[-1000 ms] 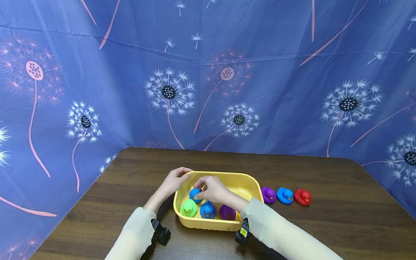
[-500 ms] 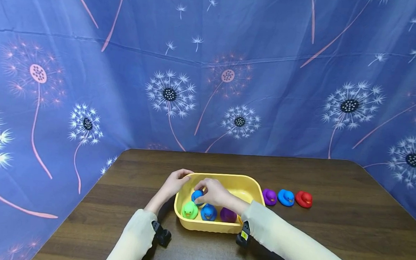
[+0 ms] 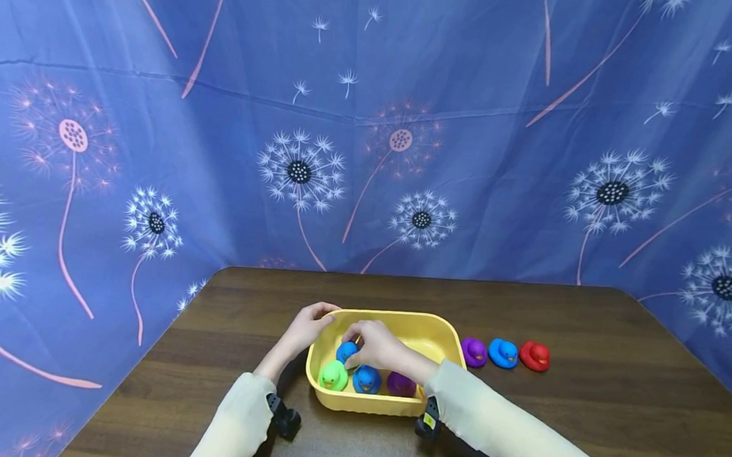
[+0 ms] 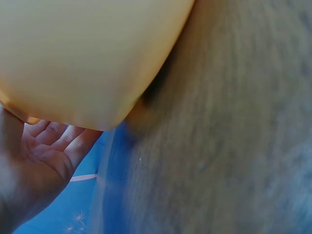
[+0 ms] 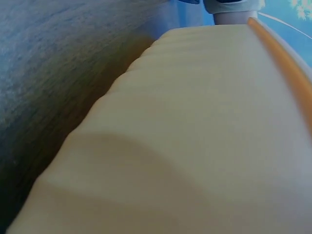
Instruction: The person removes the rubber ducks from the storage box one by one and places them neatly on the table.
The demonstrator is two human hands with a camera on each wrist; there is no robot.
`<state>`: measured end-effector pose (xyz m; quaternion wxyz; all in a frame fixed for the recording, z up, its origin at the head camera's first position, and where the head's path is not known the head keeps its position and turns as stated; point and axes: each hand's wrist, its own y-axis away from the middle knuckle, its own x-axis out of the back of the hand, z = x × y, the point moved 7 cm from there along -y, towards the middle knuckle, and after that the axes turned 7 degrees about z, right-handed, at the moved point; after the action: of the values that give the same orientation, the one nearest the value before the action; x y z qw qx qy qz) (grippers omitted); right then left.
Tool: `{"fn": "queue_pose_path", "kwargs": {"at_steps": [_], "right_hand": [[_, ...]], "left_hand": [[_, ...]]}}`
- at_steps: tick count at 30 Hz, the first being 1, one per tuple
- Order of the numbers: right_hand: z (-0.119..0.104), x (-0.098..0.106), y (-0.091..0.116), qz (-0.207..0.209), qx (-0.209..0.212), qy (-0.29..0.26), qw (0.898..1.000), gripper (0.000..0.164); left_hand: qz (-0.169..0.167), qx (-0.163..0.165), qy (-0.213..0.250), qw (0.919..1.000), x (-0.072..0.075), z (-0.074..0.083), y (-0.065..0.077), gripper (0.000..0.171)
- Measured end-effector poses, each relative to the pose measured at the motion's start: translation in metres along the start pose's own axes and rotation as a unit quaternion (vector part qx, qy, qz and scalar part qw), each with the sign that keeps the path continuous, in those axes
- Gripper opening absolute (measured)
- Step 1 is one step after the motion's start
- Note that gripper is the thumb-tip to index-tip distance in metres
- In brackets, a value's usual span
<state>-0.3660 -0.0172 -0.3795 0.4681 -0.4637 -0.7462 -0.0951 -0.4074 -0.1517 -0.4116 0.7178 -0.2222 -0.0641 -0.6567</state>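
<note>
In the head view a yellow plastic basin (image 3: 387, 404) stands on the table with several rubber ducks in it. My left hand (image 3: 303, 329) holds its back left corner, thumb at the rim and fingers behind the outer wall; the left wrist view shows this hand (image 4: 44, 156) from below. Inside the basin, my right hand (image 3: 380, 346) pinches a blue rubber duck (image 3: 346, 352) between thumb and fingers, near the left wall. In front of it sit a green duck (image 3: 333, 375), another blue duck (image 3: 366, 379) and a purple duck (image 3: 401, 384). My right forearm covers the basin's right front corner.
Right of the basin, a purple duck (image 3: 474, 352), a blue duck (image 3: 503, 353) and a red duck (image 3: 534, 355) stand in a row on the brown wooden table (image 3: 580, 423). A blue dandelion-print cloth (image 3: 504, 125) hangs behind. The basin's ribbed wall (image 5: 170, 122) fills the right wrist view.
The head view has tilted up slightly, so everything sits lower in it. My right hand has shifted slightly inside the basin, still pinching the blue duck. My left hand keeps its hold.
</note>
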Motion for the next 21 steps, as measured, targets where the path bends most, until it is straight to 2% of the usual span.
{"fn": "queue_pose_path", "kwargs": {"at_steps": [6, 12, 21], "right_hand": [[0.002, 0.005, -0.002, 0.001, -0.013, -0.013, 1.0, 0.036], [0.006, 0.011, 0.0, 0.008, -0.013, -0.024, 1.0, 0.039], [0.012, 0.023, 0.005, 0.03, -0.01, -0.073, 0.997, 0.036]], "left_hand": [[-0.011, -0.001, 0.007, 0.9999, 0.001, 0.004, 0.004, 0.023], [-0.007, 0.008, 0.007, 0.9999, -0.001, -0.002, 0.001, 0.023], [-0.003, -0.001, -0.003, 1.0, -0.001, -0.001, 0.0, 0.022]]}}
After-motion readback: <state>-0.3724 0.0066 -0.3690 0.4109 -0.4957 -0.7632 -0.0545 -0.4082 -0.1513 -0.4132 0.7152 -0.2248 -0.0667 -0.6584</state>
